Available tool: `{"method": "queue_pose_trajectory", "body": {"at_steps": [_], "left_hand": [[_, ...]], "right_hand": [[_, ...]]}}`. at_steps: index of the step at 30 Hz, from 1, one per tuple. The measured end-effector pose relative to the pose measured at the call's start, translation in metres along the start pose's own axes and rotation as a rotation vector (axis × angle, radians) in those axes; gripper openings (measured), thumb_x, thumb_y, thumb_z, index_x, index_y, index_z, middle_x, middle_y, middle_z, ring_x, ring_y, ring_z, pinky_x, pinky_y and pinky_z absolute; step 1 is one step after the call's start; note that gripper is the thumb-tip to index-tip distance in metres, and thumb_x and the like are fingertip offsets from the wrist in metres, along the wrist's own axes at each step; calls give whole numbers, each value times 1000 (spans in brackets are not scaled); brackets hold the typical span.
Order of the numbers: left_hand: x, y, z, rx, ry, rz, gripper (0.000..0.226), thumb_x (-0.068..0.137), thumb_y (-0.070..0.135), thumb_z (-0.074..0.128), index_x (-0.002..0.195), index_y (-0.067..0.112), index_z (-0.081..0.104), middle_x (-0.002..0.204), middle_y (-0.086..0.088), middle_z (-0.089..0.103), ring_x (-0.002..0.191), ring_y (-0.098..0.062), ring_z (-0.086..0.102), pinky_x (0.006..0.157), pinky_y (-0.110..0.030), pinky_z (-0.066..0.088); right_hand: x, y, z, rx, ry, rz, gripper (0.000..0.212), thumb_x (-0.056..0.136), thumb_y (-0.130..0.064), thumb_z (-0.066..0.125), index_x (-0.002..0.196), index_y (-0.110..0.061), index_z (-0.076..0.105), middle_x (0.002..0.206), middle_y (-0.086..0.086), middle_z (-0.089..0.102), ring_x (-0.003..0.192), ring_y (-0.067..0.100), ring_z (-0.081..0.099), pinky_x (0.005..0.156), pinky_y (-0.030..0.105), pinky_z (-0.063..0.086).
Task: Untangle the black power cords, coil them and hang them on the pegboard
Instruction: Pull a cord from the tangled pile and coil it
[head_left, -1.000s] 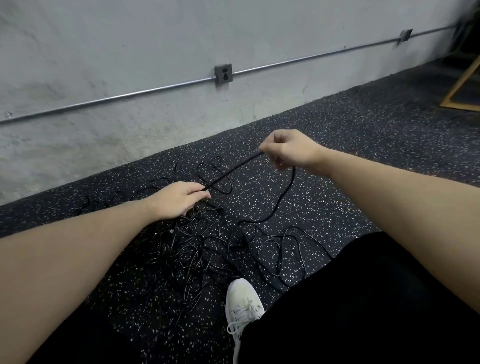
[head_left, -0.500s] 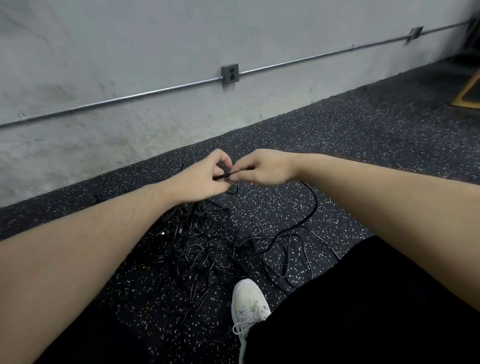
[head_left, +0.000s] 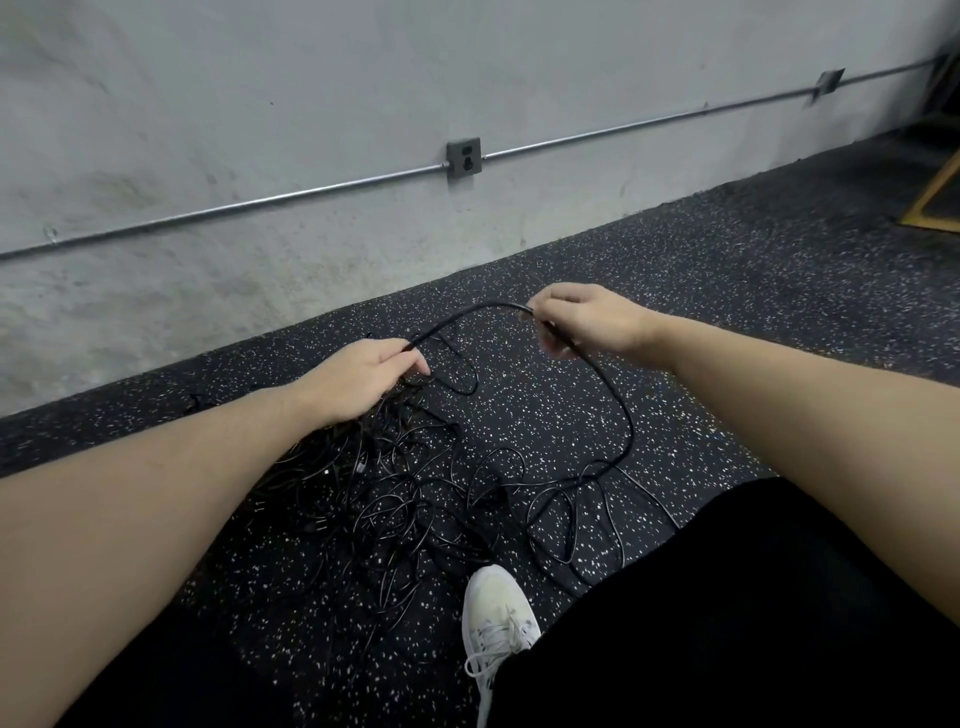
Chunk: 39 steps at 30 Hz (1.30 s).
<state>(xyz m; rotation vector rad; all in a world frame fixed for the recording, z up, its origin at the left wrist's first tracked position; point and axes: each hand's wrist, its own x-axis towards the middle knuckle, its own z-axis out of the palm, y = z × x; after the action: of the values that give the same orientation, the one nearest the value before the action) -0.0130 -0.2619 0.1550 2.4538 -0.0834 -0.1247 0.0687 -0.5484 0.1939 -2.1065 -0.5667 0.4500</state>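
Observation:
A tangle of black power cords (head_left: 395, 499) lies on the speckled black floor in front of me. One black cord (head_left: 467, 314) arches between my hands. My left hand (head_left: 358, 376) pinches it just above the pile. My right hand (head_left: 587, 322), raised and to the right, grips the same cord. From there the cord drops in a long loop (head_left: 626, 415) back into the tangle. No pegboard is in view.
A grey concrete wall (head_left: 311, 78) with a metal conduit (head_left: 260, 200) and an outlet box (head_left: 464, 158) runs behind the pile. My white shoe (head_left: 496, 618) and black-clad leg (head_left: 727, 623) are at the bottom right. A wooden frame (head_left: 935, 202) stands at the far right.
My hands were together half a second ago. They have drawn apart, the right one moving up and right, and a length of cord now arches between them.

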Motion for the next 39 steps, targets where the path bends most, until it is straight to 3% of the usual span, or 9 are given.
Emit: {"method": "queue_pose_trajectory", "body": {"at_steps": [6, 10, 12, 15, 18, 24, 30, 33, 39], "left_hand": [[1, 42, 2, 165, -75, 28, 30, 110, 34, 37, 101, 31, 65, 64, 9, 46, 57, -9, 43, 60, -33, 33], [6, 62, 8, 187, -99, 73, 18, 108, 34, 42, 93, 31, 52, 73, 4, 56, 64, -16, 48, 66, -38, 40], [6, 65, 8, 109, -104, 107, 17, 108, 32, 42, 93, 27, 49, 73, 3, 52, 63, -15, 43, 65, -37, 36], [0, 59, 8, -76, -129, 165, 31, 110, 41, 36, 92, 20, 50, 69, 2, 54, 59, -14, 43, 62, -33, 38], [-4, 45, 8, -66, -147, 172, 45, 105, 55, 37, 90, 19, 58, 64, 3, 62, 66, -23, 60, 79, -40, 49], [-7, 16, 12, 86, -88, 116, 30, 108, 42, 41, 92, 30, 63, 85, 7, 72, 75, -30, 63, 85, -53, 52], [-4, 21, 17, 103, -23, 121, 28, 108, 45, 39, 91, 35, 59, 62, 10, 50, 58, -11, 47, 67, -40, 46], [0, 32, 19, 118, -4, 123, 31, 108, 38, 40, 86, 25, 58, 53, 12, 44, 50, -8, 38, 60, -34, 36], [3, 42, 21, 23, -96, 185, 33, 94, 36, 32, 75, 26, 58, 63, 4, 47, 60, -16, 42, 62, -43, 37]], "right_hand": [[4, -10, 10, -204, -146, -6, 25, 100, -15, 56, 125, -21, 55, 87, 6, 66, 70, 14, 63, 69, 30, 54], [9, -30, 29, -465, -241, -150, 5, 100, -21, 62, 102, -25, 64, 80, -6, 64, 60, 2, 55, 61, 15, 46], [9, -38, 32, -508, -236, -208, 15, 101, -26, 61, 86, -28, 62, 68, -14, 57, 50, -6, 48, 52, 9, 37], [5, -43, 26, -469, -236, -274, 28, 101, -30, 60, 74, -36, 58, 57, -20, 55, 50, -6, 48, 55, 8, 37], [0, -39, 18, -325, -213, -279, 19, 101, -35, 60, 90, -26, 74, 65, -17, 59, 53, -4, 46, 58, 11, 36], [-1, -16, 5, -12, -137, -154, 22, 97, -39, 65, 91, -22, 78, 58, -4, 44, 53, 13, 29, 51, 30, 20], [4, 8, 0, -22, -126, 33, 20, 99, -37, 63, 112, -24, 69, 85, 3, 69, 77, 17, 65, 76, 37, 53], [3, 2, 9, -156, -190, -1, 16, 100, -26, 61, 115, -19, 65, 102, 6, 73, 89, 12, 69, 81, 27, 52], [6, -36, 36, -426, -308, -129, 22, 100, -39, 59, 97, -19, 67, 74, -9, 58, 61, 3, 51, 67, 21, 43]]}}
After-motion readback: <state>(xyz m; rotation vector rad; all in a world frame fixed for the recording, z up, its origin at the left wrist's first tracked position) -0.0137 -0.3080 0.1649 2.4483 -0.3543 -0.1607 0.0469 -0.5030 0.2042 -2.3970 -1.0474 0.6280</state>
